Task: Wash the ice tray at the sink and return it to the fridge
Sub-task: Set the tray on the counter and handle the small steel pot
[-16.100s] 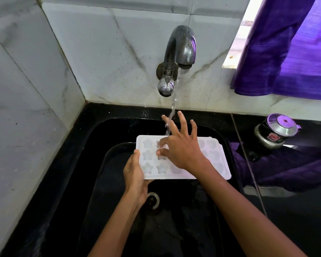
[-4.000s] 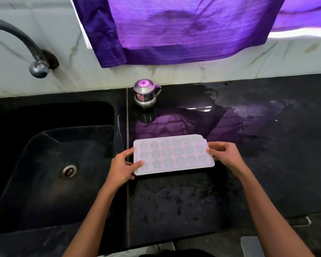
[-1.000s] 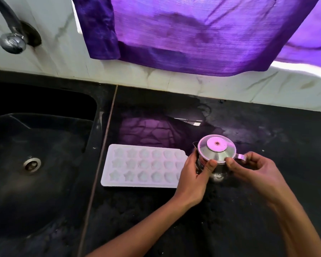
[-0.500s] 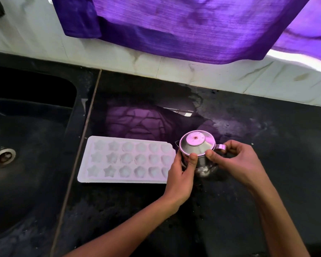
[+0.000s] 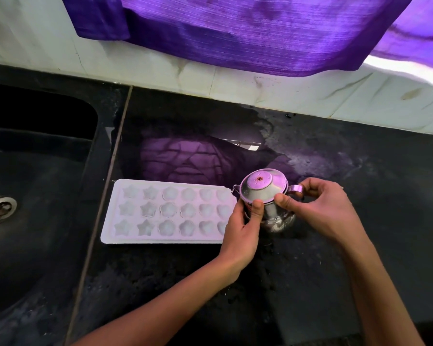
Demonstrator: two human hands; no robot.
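I see the ice tray (image 5: 169, 211) lying flat on the black counter (image 5: 360, 171), just right of the sink (image 5: 35, 171), its long side toward me. Its rows of star and flower moulds face up; I cannot tell whether any water sits in them. Neither hand is on the tray.

Both hands are on a small steel pot (image 5: 268, 198) that stands at the tray's right end, touching or nearly touching its edge. My left hand (image 5: 240, 231) is wrapped round the pot's body from the near side, thumb up against the rim of the lid (image 5: 260, 183). My right hand (image 5: 328, 211) pinches at the lid's edge with thumb and fingers, close by the small side handle (image 5: 295, 189). The lid is on, so what the pot holds is hidden from me.

The sink basin looks dark, with its drain (image 5: 1, 209) showing at the left. A purple cloth (image 5: 260, 28) hangs over the tiled wall behind, and its reflection lies on the wet counter.
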